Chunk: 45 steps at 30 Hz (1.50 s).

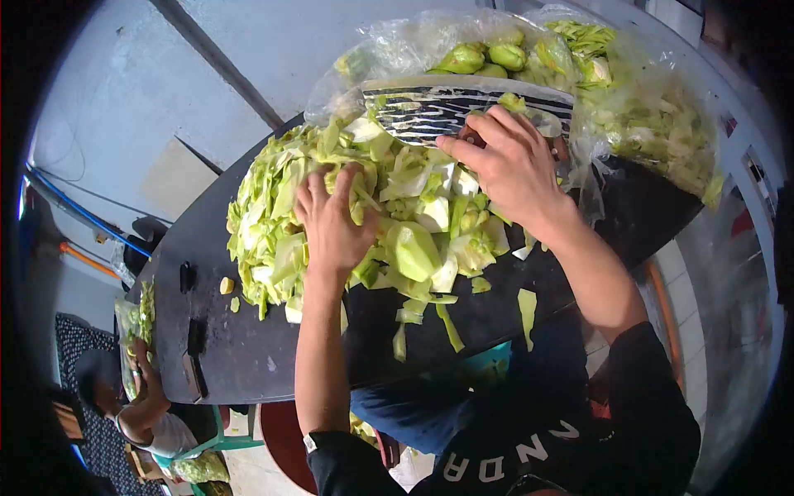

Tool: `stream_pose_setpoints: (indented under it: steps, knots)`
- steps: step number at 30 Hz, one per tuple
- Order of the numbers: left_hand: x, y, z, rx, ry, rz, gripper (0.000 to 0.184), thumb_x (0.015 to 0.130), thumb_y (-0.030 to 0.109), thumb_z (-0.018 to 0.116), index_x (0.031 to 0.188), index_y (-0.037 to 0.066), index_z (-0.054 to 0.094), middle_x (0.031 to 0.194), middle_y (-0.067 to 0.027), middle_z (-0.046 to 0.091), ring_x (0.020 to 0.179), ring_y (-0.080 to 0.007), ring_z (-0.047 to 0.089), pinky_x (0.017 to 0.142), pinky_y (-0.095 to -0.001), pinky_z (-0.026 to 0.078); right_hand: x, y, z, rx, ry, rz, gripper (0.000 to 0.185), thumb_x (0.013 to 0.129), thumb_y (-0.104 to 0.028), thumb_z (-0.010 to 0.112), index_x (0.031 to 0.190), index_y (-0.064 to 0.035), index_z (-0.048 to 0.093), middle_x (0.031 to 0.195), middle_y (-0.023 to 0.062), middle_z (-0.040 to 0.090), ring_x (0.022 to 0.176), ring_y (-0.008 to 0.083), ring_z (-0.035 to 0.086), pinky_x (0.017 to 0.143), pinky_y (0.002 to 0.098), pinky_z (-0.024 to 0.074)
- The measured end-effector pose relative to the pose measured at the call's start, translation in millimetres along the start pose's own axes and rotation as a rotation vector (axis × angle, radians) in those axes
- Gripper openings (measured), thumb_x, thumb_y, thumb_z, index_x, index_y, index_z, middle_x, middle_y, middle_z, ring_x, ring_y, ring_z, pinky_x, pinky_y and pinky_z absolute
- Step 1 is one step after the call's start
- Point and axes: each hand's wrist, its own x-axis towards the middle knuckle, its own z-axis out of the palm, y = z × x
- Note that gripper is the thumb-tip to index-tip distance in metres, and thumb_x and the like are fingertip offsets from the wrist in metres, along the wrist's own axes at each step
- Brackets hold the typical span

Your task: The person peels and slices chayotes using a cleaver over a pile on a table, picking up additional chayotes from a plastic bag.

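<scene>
My left hand (335,219) rests on a heaped pile of pale green slices and chunks (277,186), its fingers spread and partly sunk among the pieces. A peeled light green fruit (412,250), its exact kind unclear, lies just right of that hand. My right hand (517,169) is closed around the brown handle (471,137) of what looks like a wide-bladed knife (413,112). White streaks cover its dark, broad blade, which is held over the far side of the pile. The rest of the handle is hidden by my fingers.
Behind the blade sits a clear plastic bag with whole green fruits (506,56). Another bag of cut pieces (653,124) is at the far right. Dark objects (194,339) lie on the black table (248,347). Another person (149,413) sits at the left end.
</scene>
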Motion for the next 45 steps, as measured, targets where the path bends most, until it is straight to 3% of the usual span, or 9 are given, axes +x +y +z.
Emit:
stream_pose_setpoints:
  steps: [5, 11, 22, 29, 31, 36, 40, 43, 45]
  knots:
    - [-23, 30, -6, -0.248, -0.381, -0.16, 0.059, 0.079, 0.035, 0.069, 0.13, 0.01, 0.052, 0.117, -0.0207, 0.056, 0.105, -0.0431, 0.059, 0.088, -0.0492, 0.05, 1, -1, 1, 0.008, -0.022, -0.009, 0.028, 0.077, -0.012, 0.061, 0.102, -0.016, 0.072, 0.09, 0.0047, 0.058, 0.091, 0.0224, 0.056, 0.081, 0.039, 0.0467]
    - [-30, 67, 0, 0.025, -0.596, -0.208, 0.075, 0.077, 0.048, 0.067, 0.137, 0.009, 0.044, 0.115, -0.0281, 0.056, 0.101, -0.0435, 0.063, 0.087, -0.0482, 0.052, 4, -8, -1, 0.034, 0.038, -0.046, 0.036, 0.07, -0.004, 0.064, 0.103, -0.0155, 0.075, 0.095, 0.0052, 0.061, 0.087, 0.0232, 0.057, 0.074, 0.0366, 0.0488]
    - [-21, 55, 8, -0.1, -0.487, -0.186, 0.069, 0.064, 0.034, 0.081, 0.121, 0.004, 0.056, 0.109, -0.0235, 0.062, 0.097, -0.0379, 0.065, 0.085, -0.0451, 0.052, 2, -9, 1, 0.042, 0.075, -0.09, 0.037, 0.069, -0.006, 0.065, 0.103, -0.0146, 0.075, 0.095, 0.005, 0.06, 0.086, 0.0213, 0.057, 0.073, 0.0352, 0.0451]
    - [-8, 12, 6, -0.608, -0.515, -0.275, 0.063, 0.064, 0.025, 0.081, 0.118, 0.002, 0.057, 0.109, -0.0222, 0.06, 0.086, -0.0317, 0.066, 0.074, -0.0367, 0.055, 1, -8, 2, 0.008, 0.075, -0.097, 0.038, 0.069, -0.006, 0.065, 0.104, -0.015, 0.075, 0.096, 0.0059, 0.061, 0.087, 0.0218, 0.057, 0.072, 0.0355, 0.0463]
    - [-5, 5, -4, -0.928, -0.473, -0.501, 0.057, 0.066, 0.02, 0.076, 0.117, 0.002, 0.057, 0.107, -0.0169, 0.058, 0.084, -0.027, 0.065, 0.067, -0.0344, 0.056, 0, -7, 4, 0.014, 0.075, -0.094, 0.039, 0.069, -0.004, 0.065, 0.105, -0.0159, 0.075, 0.095, 0.0064, 0.061, 0.087, 0.0223, 0.057, 0.071, 0.0358, 0.0473]
    - [5, -22, -5, -1.906, -0.168, -0.651, 0.056, 0.079, 0.006, 0.057, 0.132, 0.003, 0.041, 0.108, -0.0153, 0.052, 0.094, -0.0349, 0.064, 0.069, -0.048, 0.06, 1, -8, 5, 0.047, 0.065, -0.075, 0.041, 0.068, -0.001, 0.066, 0.106, -0.0169, 0.074, 0.094, 0.0059, 0.061, 0.085, 0.0218, 0.058, 0.071, 0.0355, 0.0481]
    - [5, 5, 8, -1.597, -0.317, -0.739, 0.056, 0.082, 0.013, 0.064, 0.132, 0.002, 0.041, 0.116, -0.018, 0.052, 0.099, -0.0361, 0.063, 0.076, -0.0489, 0.059, 2, -11, 9, 0.115, 0.056, -0.034, 0.039, 0.071, -0.001, 0.064, 0.105, -0.0163, 0.074, 0.091, 0.0047, 0.061, 0.086, 0.022, 0.058, 0.073, 0.0357, 0.0491]
    - [5, 29, 36, -0.71, -0.145, -0.171, 0.063, 0.076, 0.019, 0.072, 0.131, 0.002, 0.047, 0.128, -0.0222, 0.046, 0.108, -0.04, 0.058, 0.085, -0.0536, 0.051, 3, -6, 11, 0.133, 0.053, 0.006, 0.035, 0.073, -0.003, 0.063, 0.104, -0.0146, 0.073, 0.087, 0.0049, 0.061, 0.086, 0.0239, 0.059, 0.073, 0.0374, 0.0498]
    - [6, 56, 42, -0.561, -0.068, -0.11, 0.064, 0.074, 0.022, 0.074, 0.131, 0.003, 0.049, 0.13, -0.0224, 0.045, 0.114, -0.0404, 0.053, 0.09, -0.0551, 0.046, 5, 4, 16, 0.233, 0.074, 0.104, 0.033, 0.075, -0.002, 0.063, 0.105, -0.0131, 0.072, 0.085, 0.007, 0.063, 0.084, 0.0268, 0.06, 0.073, 0.0388, 0.0506]
